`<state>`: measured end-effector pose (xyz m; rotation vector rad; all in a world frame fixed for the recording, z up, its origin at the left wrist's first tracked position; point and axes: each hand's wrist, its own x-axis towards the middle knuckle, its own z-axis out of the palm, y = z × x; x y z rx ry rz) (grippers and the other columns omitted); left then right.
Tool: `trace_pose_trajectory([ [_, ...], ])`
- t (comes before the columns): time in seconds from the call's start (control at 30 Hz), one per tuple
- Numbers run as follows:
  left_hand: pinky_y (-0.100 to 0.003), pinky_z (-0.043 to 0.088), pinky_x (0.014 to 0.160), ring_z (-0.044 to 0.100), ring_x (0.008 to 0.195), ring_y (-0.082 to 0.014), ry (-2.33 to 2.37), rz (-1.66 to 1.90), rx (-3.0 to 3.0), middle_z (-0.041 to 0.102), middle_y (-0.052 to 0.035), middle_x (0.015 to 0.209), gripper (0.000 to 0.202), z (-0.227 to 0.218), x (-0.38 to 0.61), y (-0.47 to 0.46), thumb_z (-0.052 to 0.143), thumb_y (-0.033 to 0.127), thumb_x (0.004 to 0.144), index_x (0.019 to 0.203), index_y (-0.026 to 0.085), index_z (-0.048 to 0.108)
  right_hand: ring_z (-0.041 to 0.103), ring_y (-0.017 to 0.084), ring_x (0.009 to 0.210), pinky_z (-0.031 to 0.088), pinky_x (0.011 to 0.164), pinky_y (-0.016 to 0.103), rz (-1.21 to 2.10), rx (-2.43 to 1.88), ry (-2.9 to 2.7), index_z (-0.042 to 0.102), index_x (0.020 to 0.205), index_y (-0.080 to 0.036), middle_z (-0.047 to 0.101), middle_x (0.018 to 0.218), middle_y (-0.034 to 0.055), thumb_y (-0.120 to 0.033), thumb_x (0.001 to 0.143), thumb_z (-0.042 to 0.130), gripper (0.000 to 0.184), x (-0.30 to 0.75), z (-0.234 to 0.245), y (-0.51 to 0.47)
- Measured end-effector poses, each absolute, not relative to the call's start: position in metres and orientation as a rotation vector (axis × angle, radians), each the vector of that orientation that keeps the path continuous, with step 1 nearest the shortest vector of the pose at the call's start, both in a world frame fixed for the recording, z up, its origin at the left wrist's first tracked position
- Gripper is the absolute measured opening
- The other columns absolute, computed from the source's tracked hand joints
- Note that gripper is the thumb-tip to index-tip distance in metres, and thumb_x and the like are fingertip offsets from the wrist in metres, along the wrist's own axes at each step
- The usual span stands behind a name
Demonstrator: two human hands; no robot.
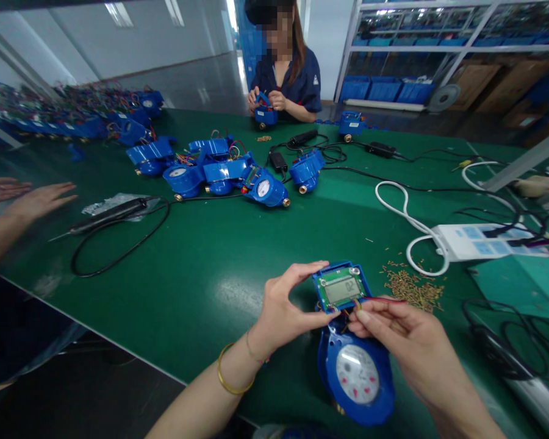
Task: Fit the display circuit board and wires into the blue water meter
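Observation:
A blue water meter [357, 378] with a round white dial sits at the table's near edge. Tilted up above its dial is a blue housing holding a green circuit board with a display [343, 289] that shows digits. My left hand [286, 299] grips this housing by its left side, thumb below and fingers on top. At the housing's lower right corner, my right hand [393, 332] pinches thin coloured wires [357, 306] between thumb and fingers. A red wire runs out over the right hand. The fingertips partly hide where the wires meet the board.
Small brass-coloured screws [414, 286] lie piled beyond my right hand, near a white power strip [489, 241]. Several blue meters [224, 174] stand across the table. A black electric screwdriver [110, 216] lies at left, near another person's hands [36, 201]. A co-worker [283, 73] sits opposite, handling a meter.

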<state>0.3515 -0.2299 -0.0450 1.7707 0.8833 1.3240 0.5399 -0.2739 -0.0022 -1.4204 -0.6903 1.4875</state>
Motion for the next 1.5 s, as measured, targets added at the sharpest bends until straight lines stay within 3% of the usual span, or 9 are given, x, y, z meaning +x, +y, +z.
trace_pose_trajectory([
  [0.2,-0.034,0.055,0.106,0.068,0.117,-0.0222,0.914,1.29,1.701,0.071,-0.0079,0.126,0.065,-0.047,0.353,-0.233,0.089,0.023,0.068,0.126,0.023,0.06,0.071,0.018,0.058,0.06,0.057,0.019,1.445,-1.497,-0.69,0.077,0.07,-0.015,0.074,0.067,0.0123,-0.051,0.043,0.096,0.049,0.536,0.0,-0.276],
  [0.37,-0.038,0.055,0.107,0.068,0.117,-0.0242,0.92,1.318,1.64,0.071,-0.0101,0.125,0.062,-0.049,0.356,-0.237,0.089,0.022,0.068,0.124,0.021,0.061,0.07,0.019,0.058,0.06,0.056,0.025,1.328,-1.495,-0.827,0.077,0.075,-0.014,0.073,0.066,0.0104,-0.052,0.056,0.09,0.044,0.537,-0.009,-0.283],
  [0.63,-0.041,0.057,0.103,0.071,0.111,-0.026,0.916,1.331,1.459,0.073,-0.0133,0.119,0.06,-0.05,0.36,-0.236,0.091,0.026,0.063,0.116,0.017,0.063,0.059,0.014,0.048,0.048,0.045,0.021,1.266,-1.582,-1.001,0.08,0.084,-0.018,0.063,0.054,0.0026,-0.048,0.068,0.083,0.034,0.54,-0.021,-0.286],
  [0.8,-0.039,0.058,0.098,0.072,0.106,-0.0256,0.889,1.26,1.338,0.075,-0.012,0.111,0.061,-0.056,0.362,-0.236,0.093,0.028,0.058,0.11,0.016,0.062,0.065,0.019,0.062,0.055,0.054,0.028,1.07,-1.577,-1.156,0.077,0.067,-0.02,0.071,0.073,0.008,-0.046,0.072,0.078,0.027,0.54,-0.024,-0.283],
  [1.0,-0.037,0.055,0.098,0.071,0.106,-0.0244,0.738,1.092,1.321,0.075,-0.01,0.109,0.059,-0.054,0.358,-0.223,0.092,0.023,0.058,0.108,0.017,0.061,0.068,0.023,0.071,0.055,0.057,0.028,1.015,-1.585,-1.284,0.07,0.054,-0.023,0.066,0.06,0.0072,-0.044,0.077,0.071,0.032,0.541,-0.024,-0.281],
  [1.23,-0.035,0.054,0.096,0.071,0.106,-0.0236,0.621,0.896,1.46,0.073,-0.0087,0.111,0.055,-0.04,0.356,-0.207,0.088,0.025,0.066,0.111,0.019,0.058,0.066,0.023,0.066,0.054,0.056,0.028,0.968,-1.601,-1.2,0.068,0.048,-0.023,0.063,0.053,0.0055,-0.043,0.073,0.069,0.032,0.535,-0.014,-0.281],
  [1.37,-0.037,0.054,0.097,0.071,0.106,-0.0261,0.666,0.933,1.487,0.074,-0.0086,0.112,0.06,-0.039,0.366,-0.208,0.09,0.032,0.064,0.116,0.018,0.065,0.051,0.017,0.045,0.055,0.06,0.032,0.952,-1.642,-1.18,0.069,0.048,-0.023,0.053,0.04,0.0019,-0.049,0.068,0.073,0.033,0.535,-0.014,-0.281],
  [1.5,-0.035,0.055,0.091,0.071,0.102,-0.0256,0.748,0.977,1.491,0.074,-0.0075,0.108,0.063,-0.039,0.373,-0.213,0.093,0.039,0.059,0.113,0.019,0.067,0.043,0.012,0.038,0.047,0.047,0.028,1.079,-1.627,-1.057,0.073,0.056,-0.02,0.064,0.051,0.0049,-0.052,0.063,0.078,0.033,0.539,-0.018,-0.281],
])
